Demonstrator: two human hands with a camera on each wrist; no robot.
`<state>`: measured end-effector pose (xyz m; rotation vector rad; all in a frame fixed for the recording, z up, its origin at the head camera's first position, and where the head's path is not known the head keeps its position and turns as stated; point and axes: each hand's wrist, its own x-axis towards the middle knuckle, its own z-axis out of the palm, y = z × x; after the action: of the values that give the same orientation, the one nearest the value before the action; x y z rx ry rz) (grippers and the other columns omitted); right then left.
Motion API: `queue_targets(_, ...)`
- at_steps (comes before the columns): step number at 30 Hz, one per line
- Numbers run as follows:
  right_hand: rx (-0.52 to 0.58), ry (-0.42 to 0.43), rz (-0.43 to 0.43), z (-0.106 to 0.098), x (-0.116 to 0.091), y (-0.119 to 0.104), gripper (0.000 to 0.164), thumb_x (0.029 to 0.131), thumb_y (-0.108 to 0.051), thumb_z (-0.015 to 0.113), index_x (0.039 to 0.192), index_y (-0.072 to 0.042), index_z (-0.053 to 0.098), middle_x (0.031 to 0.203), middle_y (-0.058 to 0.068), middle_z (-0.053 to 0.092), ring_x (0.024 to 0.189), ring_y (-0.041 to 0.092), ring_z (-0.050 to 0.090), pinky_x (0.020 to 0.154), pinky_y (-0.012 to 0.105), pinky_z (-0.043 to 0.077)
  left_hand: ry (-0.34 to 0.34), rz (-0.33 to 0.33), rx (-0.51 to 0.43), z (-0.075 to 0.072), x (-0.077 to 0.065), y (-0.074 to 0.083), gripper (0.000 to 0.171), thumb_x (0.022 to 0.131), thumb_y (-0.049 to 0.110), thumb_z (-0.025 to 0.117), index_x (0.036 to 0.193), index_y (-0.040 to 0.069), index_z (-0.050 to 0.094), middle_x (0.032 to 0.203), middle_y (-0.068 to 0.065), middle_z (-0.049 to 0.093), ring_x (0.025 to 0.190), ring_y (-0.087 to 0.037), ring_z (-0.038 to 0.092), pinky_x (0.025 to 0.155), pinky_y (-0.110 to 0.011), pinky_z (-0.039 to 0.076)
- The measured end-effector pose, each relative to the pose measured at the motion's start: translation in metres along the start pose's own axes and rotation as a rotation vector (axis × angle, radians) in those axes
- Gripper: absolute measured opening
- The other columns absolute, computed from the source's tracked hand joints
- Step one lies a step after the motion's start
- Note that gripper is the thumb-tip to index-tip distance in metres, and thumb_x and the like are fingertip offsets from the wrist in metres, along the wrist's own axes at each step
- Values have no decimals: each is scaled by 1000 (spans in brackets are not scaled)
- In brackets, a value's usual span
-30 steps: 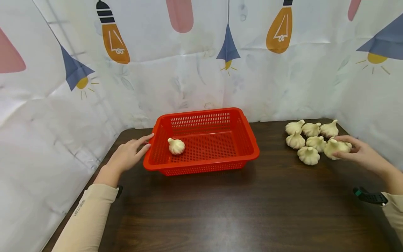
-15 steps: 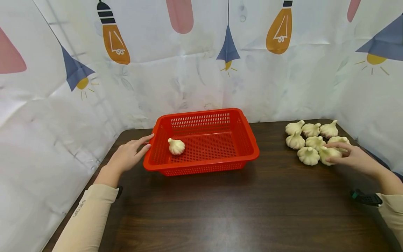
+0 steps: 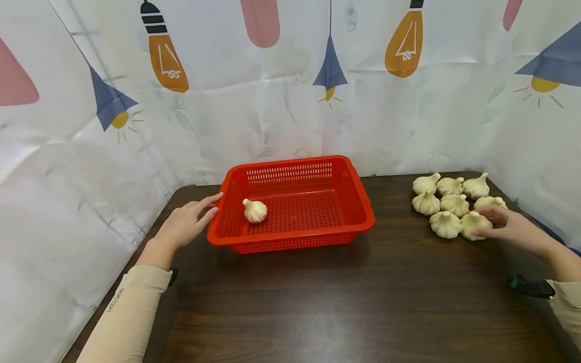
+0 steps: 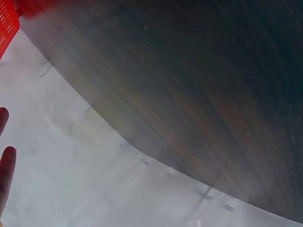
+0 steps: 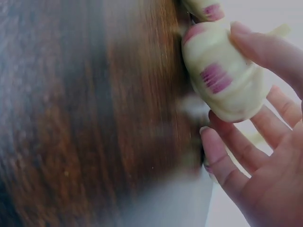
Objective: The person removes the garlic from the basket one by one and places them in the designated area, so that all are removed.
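In the head view a red plastic basket [image 3: 294,233] stands on the dark table, with one garlic bulb [image 3: 255,211] inside at its left. My left hand [image 3: 181,222] touches the basket's left rim with thumb and fingertips, fingers loosely extended. At the right, my right hand [image 3: 513,227] holds a whitish garlic bulb [image 3: 473,225] between thumb and fingers, low at the front of a cluster. Purple patches mark that bulb in the right wrist view, where the thumb [image 5: 270,54] lies on one side of it and fingers on the other.
Several more garlic bulbs [image 3: 454,205] sit close together in rows beside the right hand. A printed white curtain [image 3: 290,121] hangs behind the table [image 3: 317,302] and along its sides. Only the basket's corner [image 4: 7,23] shows in the left wrist view.
My right hand has brought its garlic bulb forward and down to the front of the cluster, uncovering another bulb behind. That bulb now stands more upright. The left hand and basket have stayed put.
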<state>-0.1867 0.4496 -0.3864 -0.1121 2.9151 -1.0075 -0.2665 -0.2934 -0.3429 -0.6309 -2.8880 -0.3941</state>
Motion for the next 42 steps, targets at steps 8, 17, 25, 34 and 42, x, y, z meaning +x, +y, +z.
queue_targets(8, 10, -9, 28, 1, 0, 4, 71, 97, -28, 74, 145, 11, 38, 142, 42, 42, 121, 40, 51, 90, 54, 46, -3, -3, -2, -1, 0, 1, 56, 109, 45, 43, 157, 16, 43, 136, -26, 60, 117, -47, 58, 96, -67, 46)
queue_targets(17, -31, -5, 23, -1, 0, 7, 74, 96, -29, 75, 145, 11, 39, 138, 42, 47, 119, 34, 54, 84, 46, 48, -6, -12, -3, 0, 0, 0, 57, 109, 45, 43, 158, 17, 42, 136, -27, 60, 118, -46, 57, 96, -67, 46)
queue_targets(25, -57, 2, -1, -2, -2, 8, 75, 94, -28, 78, 145, 12, 41, 135, 45, 48, 105, -1, 56, 72, 21, 46, -3, -12, -6, -1, 0, 1, 57, 109, 46, 43, 158, 17, 42, 136, -26, 60, 117, -46, 58, 96, -67, 46)
queue_targets(34, 30, -41, 17, 0, -7, 6, 83, 99, -26, 71, 156, 8, 22, 147, 48, 25, 127, 69, 34, 87, 76, 39, 1, -4, -4, -1, 0, 1, 56, 109, 44, 44, 157, 17, 43, 135, -26, 61, 116, -47, 58, 95, -67, 47)
queue_targets(42, 8, 10, -30, -3, -12, 7, 74, 98, -24, 73, 155, 2, 34, 144, 17, 48, 119, 39, 55, 83, 57, 51, -2, -7, 0, -1, -1, 1, 56, 109, 44, 44, 157, 17, 43, 135, -26, 61, 117, -47, 58, 95, -67, 47)
